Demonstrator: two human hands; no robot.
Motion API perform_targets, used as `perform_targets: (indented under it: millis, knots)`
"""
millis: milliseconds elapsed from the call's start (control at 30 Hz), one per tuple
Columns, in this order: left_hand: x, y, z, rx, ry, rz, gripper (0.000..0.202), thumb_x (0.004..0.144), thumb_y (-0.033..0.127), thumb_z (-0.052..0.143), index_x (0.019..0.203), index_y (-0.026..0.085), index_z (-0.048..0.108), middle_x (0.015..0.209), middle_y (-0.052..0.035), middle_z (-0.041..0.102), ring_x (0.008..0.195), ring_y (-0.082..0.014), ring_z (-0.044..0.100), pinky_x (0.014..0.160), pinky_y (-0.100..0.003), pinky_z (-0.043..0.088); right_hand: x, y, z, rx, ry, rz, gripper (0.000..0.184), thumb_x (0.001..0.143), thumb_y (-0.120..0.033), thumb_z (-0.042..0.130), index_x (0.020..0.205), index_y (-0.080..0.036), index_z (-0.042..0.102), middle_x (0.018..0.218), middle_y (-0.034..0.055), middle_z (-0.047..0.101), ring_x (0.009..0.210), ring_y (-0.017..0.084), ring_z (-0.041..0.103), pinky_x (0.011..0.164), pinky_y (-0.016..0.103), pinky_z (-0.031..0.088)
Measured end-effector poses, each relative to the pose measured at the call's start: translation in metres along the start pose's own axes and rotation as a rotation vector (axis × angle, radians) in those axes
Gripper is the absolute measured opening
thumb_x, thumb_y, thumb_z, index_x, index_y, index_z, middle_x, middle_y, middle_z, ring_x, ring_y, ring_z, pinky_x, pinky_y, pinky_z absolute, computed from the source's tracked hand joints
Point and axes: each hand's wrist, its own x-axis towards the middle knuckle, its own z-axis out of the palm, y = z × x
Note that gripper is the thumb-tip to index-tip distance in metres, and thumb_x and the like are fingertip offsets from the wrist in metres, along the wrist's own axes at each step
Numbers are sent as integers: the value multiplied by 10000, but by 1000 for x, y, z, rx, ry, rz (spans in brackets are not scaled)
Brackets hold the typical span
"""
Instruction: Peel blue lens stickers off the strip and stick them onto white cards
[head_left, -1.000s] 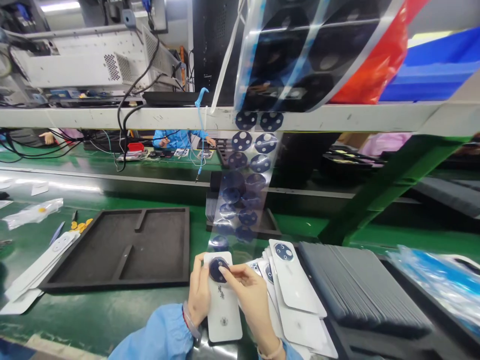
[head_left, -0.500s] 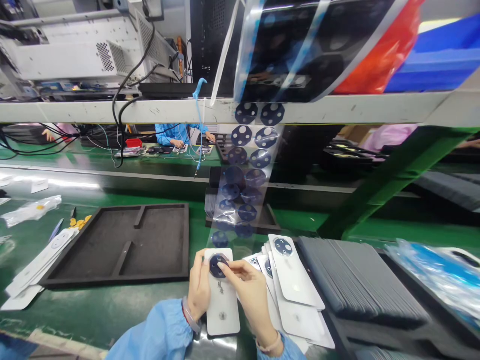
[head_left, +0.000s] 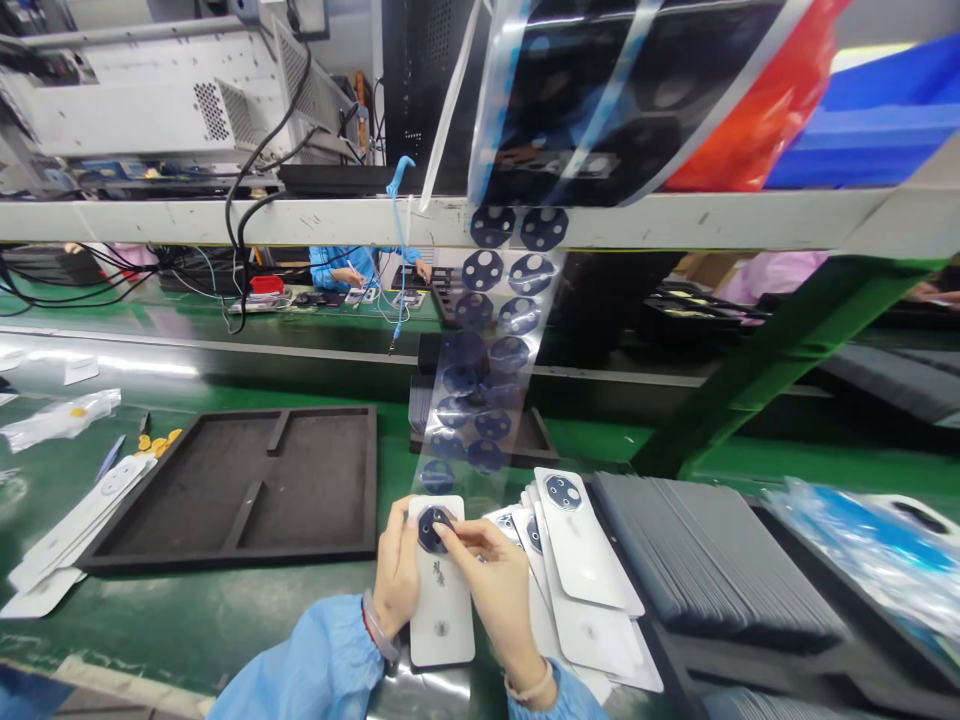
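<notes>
My left hand [head_left: 396, 578] grips the left edge of a white phone back cover [head_left: 442, 600] lying on the green bench. My right hand [head_left: 489, 580] pinches a dark round camera-lens sticker [head_left: 433, 527] and presses it on the cover's upper part. A clear film strip [head_left: 487, 340] carrying several such dark round stickers hangs down from the shelf to just above the cover. Right of my hands lies a fanned stack of white back covers [head_left: 581, 560], the top one with a dark camera ring.
An empty black foam tray [head_left: 240, 490] lies left of my hands. A black tray of dark sheets [head_left: 720, 580] sits at the right, with blue plastic bags [head_left: 862, 560] beyond. White covers [head_left: 67, 530] lie far left. A person in blue [head_left: 352, 270] works across the line.
My hands and the cover stay almost in place; my right fingers shift slightly on the sticker. The view has drifted a little.
</notes>
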Motion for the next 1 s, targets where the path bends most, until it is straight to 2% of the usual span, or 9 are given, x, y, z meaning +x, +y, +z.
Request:
perform_targets:
  millis: [267, 600, 700, 767, 833, 900, 967, 1000]
  knots:
    - [0, 2, 0, -1, -64, -1, 293, 949, 415, 472, 1134, 202, 549, 1002, -63, 732, 898, -225, 686, 817, -310, 502, -2, 3, 3, -130, 60, -196, 249, 788, -436, 718, 750, -189, 718, 744, 57, 709, 662, 189, 664, 571, 280, 525]
    - [2, -3, -3, -26, -61, 16, 324, 936, 431, 481, 1121, 192, 597, 1061, -87, 721, 956, -257, 683, 821, -340, 520, -2, 9, 5, -173, 62, -236, 229, 831, -411, 677, 783, -188, 701, 769, 55, 699, 662, 184, 655, 541, 268, 515]
    - [1, -5, -3, 53, -70, 43, 327, 933, 405, 504, 1153, 184, 600, 1111, -108, 702, 1021, -269, 667, 880, -359, 509, -2, 15, 6, -250, 118, -305, 205, 844, -395, 661, 789, -199, 687, 764, 46, 663, 712, 200, 629, 626, 311, 519]
    - [1, -6, -3, 93, -79, 67, 316, 932, 381, 519, 1165, 184, 600, 1141, -116, 687, 1074, -272, 648, 930, -367, 493, -1, 18, 5, -318, 197, -389, 196, 835, -392, 673, 772, -206, 685, 846, 64, 636, 820, 225, 610, 735, 356, 512]
    - [1, -7, -3, 97, -93, 72, 322, 936, 372, 519, 1189, 186, 588, 1176, -122, 670, 1110, -268, 633, 960, -370, 482, 0, 21, 4, -346, 272, -443, 192, 817, -388, 696, 883, -207, 694, 1025, 98, 604, 920, 241, 583, 806, 384, 494]
    - [1, -7, -3, 73, -112, 56, 354, 935, 382, 524, 1231, 191, 562, 1196, -128, 655, 1112, -263, 630, 964, -372, 487, 3, 21, 3, -314, 334, -434, 430, 787, -377, 729, 1169, -213, 617, 1216, 127, 544, 931, 230, 573, 811, 384, 492]
    - [2, -8, -3, 53, -119, 43, 393, 924, 400, 543, 1261, 198, 542, 1214, -131, 637, 1110, -262, 627, 957, -372, 495, 5, 19, 1, -230, 313, -365, 689, 765, -366, 749, 1368, -220, 450, 1242, 129, 556, 882, 214, 588, 787, 370, 502]
    - [2, -8, -3, 56, -124, 43, 405, 917, 410, 553, 1264, 201, 542, 1222, -133, 625, 1110, -263, 624, 948, -367, 502, 6, 17, 1, -175, 251, -311, 681, 775, -373, 739, 1368, -215, 446, 1178, 113, 602, 852, 210, 602, 767, 357, 509]
